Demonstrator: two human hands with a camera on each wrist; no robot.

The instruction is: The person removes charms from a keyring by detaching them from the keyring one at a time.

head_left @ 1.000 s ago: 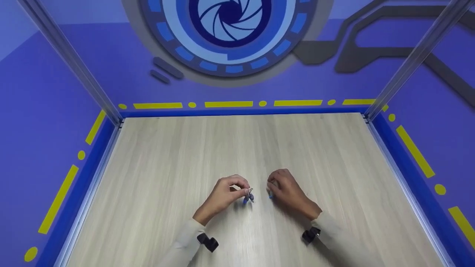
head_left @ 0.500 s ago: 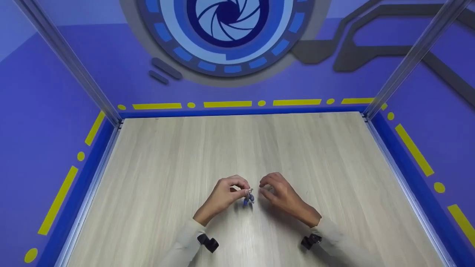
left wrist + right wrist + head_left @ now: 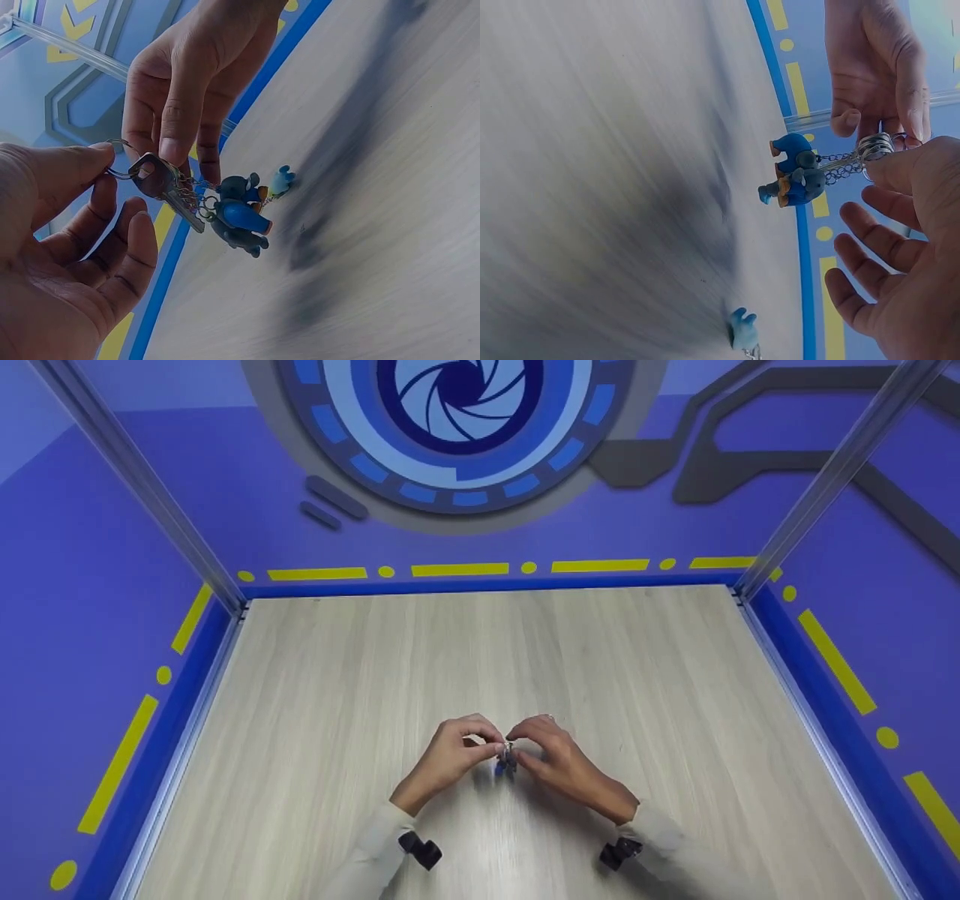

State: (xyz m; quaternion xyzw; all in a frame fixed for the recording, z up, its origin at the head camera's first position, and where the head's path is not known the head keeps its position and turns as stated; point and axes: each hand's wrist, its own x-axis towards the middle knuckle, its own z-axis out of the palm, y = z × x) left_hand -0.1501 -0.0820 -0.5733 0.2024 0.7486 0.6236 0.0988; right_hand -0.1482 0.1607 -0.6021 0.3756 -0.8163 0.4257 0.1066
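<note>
A keychain with a metal key [image 3: 157,180], stacked rings [image 3: 874,146] and chains is held above the wooden table. My left hand [image 3: 442,754] pinches its large split ring [image 3: 120,174] between thumb and forefinger. My right hand [image 3: 562,757] meets it from the other side, thumb and forefinger at the key and stacked rings. Blue and grey elephant charms [image 3: 799,176] dangle under the fingers, a light blue charm [image 3: 282,180] among them. Low against the tabletop, another light blue charm [image 3: 742,330] shows in the right wrist view, its chain cut off by the frame's bottom.
The pale wood table [image 3: 375,660] is bounded by blue panels with yellow marks [image 3: 461,571] at the back and both sides. Metal posts [image 3: 832,472] rise at the rear corners. Each wrist wears a small black camera [image 3: 420,851].
My right hand has moved left across the table, from apart to meeting the keychain, its fingers closing at the rings. My left hand stays in place, still pinching the ring.
</note>
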